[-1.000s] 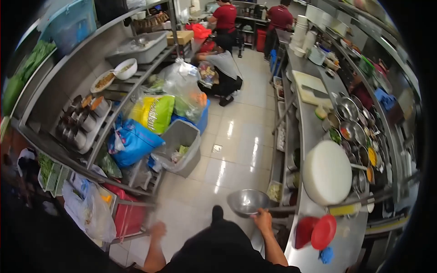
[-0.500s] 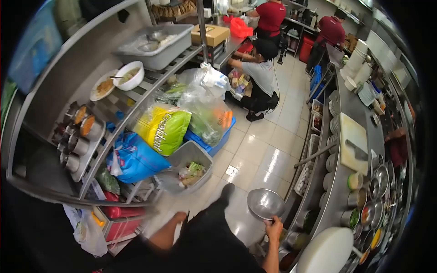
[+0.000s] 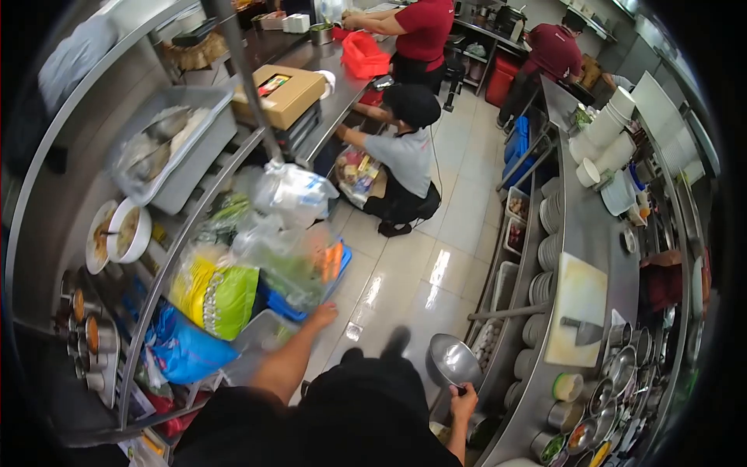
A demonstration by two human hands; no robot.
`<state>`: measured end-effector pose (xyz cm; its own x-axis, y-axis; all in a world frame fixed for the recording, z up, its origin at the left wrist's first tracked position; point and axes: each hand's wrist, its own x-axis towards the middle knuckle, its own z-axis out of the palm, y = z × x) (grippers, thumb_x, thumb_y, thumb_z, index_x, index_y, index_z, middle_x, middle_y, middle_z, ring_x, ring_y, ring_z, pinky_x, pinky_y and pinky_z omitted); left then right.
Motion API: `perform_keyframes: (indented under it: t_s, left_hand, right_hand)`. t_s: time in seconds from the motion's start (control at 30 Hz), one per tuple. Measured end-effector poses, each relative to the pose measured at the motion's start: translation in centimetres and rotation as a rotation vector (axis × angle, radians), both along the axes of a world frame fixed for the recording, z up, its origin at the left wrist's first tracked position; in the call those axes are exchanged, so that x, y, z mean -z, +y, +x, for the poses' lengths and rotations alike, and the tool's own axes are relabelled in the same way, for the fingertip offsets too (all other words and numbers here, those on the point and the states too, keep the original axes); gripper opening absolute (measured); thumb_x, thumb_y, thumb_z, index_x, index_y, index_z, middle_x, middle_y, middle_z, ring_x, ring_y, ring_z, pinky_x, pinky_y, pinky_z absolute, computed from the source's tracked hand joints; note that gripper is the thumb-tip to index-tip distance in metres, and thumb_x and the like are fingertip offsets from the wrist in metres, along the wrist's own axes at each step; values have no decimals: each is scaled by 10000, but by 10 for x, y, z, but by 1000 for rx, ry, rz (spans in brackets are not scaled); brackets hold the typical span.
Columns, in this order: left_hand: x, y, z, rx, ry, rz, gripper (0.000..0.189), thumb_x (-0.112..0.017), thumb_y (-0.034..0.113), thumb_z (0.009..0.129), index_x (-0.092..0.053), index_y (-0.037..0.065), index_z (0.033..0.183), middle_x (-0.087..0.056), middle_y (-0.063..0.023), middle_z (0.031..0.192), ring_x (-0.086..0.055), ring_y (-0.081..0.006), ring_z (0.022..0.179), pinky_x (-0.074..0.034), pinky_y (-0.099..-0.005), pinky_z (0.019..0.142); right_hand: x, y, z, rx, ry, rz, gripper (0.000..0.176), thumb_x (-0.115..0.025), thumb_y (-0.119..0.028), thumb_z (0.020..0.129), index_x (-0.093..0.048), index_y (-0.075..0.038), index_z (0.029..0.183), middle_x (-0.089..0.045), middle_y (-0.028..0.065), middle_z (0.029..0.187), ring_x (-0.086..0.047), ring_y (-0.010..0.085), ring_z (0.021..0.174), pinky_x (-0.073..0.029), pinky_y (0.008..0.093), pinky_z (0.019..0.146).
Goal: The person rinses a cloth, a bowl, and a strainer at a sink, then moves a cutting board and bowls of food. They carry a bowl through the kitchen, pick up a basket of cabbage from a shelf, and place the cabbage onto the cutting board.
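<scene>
My right hand is closed on the short dark handle of a silver metal pan. The pan is round and deep, and hangs low over the floor by the right-hand counter. My left hand reaches forward beside the grey bin and just below the blue crate. Blur hides how its fingers lie. Above the bin are a yellow-green bag, a blue plastic bag and clear bags of vegetables.
A steel shelf on the left holds a grey tub and bowls. On the right counter are a cutting board with a cleaver and several metal pots. A person crouches ahead; others stand farther back.
My view has moved forward. My left hand has swung forward and to the right, up beside the grey bin. My right hand still holds the pan low on the right.
</scene>
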<state>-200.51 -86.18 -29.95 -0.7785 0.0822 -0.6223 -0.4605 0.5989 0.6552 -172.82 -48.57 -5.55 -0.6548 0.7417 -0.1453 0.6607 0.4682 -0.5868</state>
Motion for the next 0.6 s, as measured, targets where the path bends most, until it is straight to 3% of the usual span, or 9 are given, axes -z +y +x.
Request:
perform_keyframes:
  t_s: [0.07, 0.17, 0.37, 0.43, 0.47, 0.53, 0.57, 0.6]
  left_hand:
    - [9, 23, -17, 109, 94, -49, 373, -594, 200, 792, -557, 67, 1139, -619, -66, 748, -574, -141, 584, -451, -290, 497]
    - [7, 53, -33, 101, 8, -56, 312, -556, 219, 820, -564, 67, 1092, -602, -65, 719, -560, -148, 562, -450, -304, 482]
    - [-30, 102, -38, 21, -233, -104, 247, -481, 257, 876, -577, 66, 998, -569, -63, 662, -532, -160, 518, -448, -333, 453]
    - [-51, 123, -56, -119, -331, -56, 252, -455, 270, 894, -582, 65, 966, -557, -63, 642, -523, -164, 504, -448, -343, 444]
    - [-60, 141, -69, -255, -385, 42, 242, -437, 299, 907, -568, 105, 963, -493, -49, 583, -450, -154, 449, -368, -312, 393]
    - [-89, 180, -104, -254, -461, 87, 242, -423, 326, 912, -556, 136, 979, -453, -33, 600, -433, -150, 479, -334, -330, 399]
    - [-98, 197, -122, -294, -488, 84, 270, -416, 336, 913, -553, 132, 1024, -501, -65, 694, -478, -173, 550, -380, -352, 452]
    - [-89, 207, -137, -318, -519, 108, 349, -416, 367, 914, -522, 107, 1121, -524, -129, 896, -529, -221, 707, -434, -391, 578]
  right_hand:
    - [11, 25, -36, -10, 31, -75, 314, -796, -121, 624, -606, -9, 847, -630, 160, 736, -622, 259, 689, -480, 342, 657]
    - [9, 65, -103, -75, 15, -110, 284, -775, -113, 635, -601, -21, 840, -637, 121, 720, -614, 210, 662, -476, 324, 632]
    - [21, 157, -229, -174, 63, -151, 284, -766, -129, 635, -602, -25, 842, -625, 119, 717, -607, 201, 659, -465, 330, 617]
    - [20, 194, -265, -215, 85, -87, 305, -781, -173, 640, -606, -31, 845, -616, 135, 725, -602, 260, 681, -466, 355, 620]
    - [19, 213, -282, -229, 132, -76, 324, -793, -207, 644, -607, -35, 846, -613, 155, 729, -604, 315, 700, -469, 379, 621]
    - [12, 245, -320, -210, 114, -25, 314, -793, -197, 645, -609, -38, 843, -618, 143, 723, -607, 290, 679, -471, 367, 616]
    - [13, 258, -338, -219, 108, -16, 309, -792, -193, 645, -610, -39, 841, -621, 137, 720, -608, 278, 668, -472, 361, 614]
    - [15, 271, -356, -229, 103, -7, 304, -792, -188, 646, -610, -41, 840, -624, 131, 717, -609, 266, 658, -473, 354, 612]
